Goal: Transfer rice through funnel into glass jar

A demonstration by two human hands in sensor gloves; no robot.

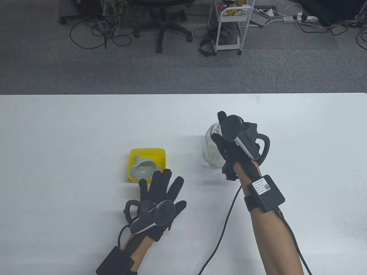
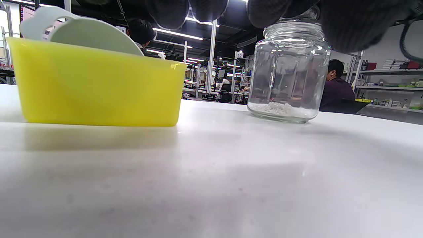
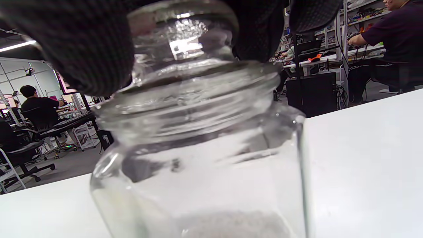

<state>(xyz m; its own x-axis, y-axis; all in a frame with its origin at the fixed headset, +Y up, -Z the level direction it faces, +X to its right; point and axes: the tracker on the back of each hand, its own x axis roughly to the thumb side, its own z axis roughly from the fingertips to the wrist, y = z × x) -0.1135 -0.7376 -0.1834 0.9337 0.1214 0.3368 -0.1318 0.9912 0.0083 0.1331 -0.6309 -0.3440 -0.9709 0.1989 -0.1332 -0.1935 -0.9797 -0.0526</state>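
Note:
A glass jar [image 1: 210, 146] stands upright on the white table with a thin layer of rice [image 2: 277, 108] at its bottom. My right hand [image 1: 226, 134] is over the jar's top, and its fingers [image 3: 72, 43] grip the glass lid [image 3: 183, 39] sitting on the jar's mouth [image 3: 205, 99]. A white funnel [image 1: 144, 167] lies tilted inside a yellow tub [image 1: 160, 150] left of the jar. My left hand [image 1: 162, 186] is open with fingers spread, just in front of the tub, holding nothing. The tub [image 2: 96, 89], funnel [image 2: 89, 38] and jar [image 2: 287, 72] also show in the left wrist view.
The white table [image 1: 71, 137] runs the full width of the view. Its far edge borders grey floor with an office chair [image 1: 163, 25] and a white cart [image 1: 229, 25]. A black cable [image 1: 226, 217] trails from my right wrist toward the near edge.

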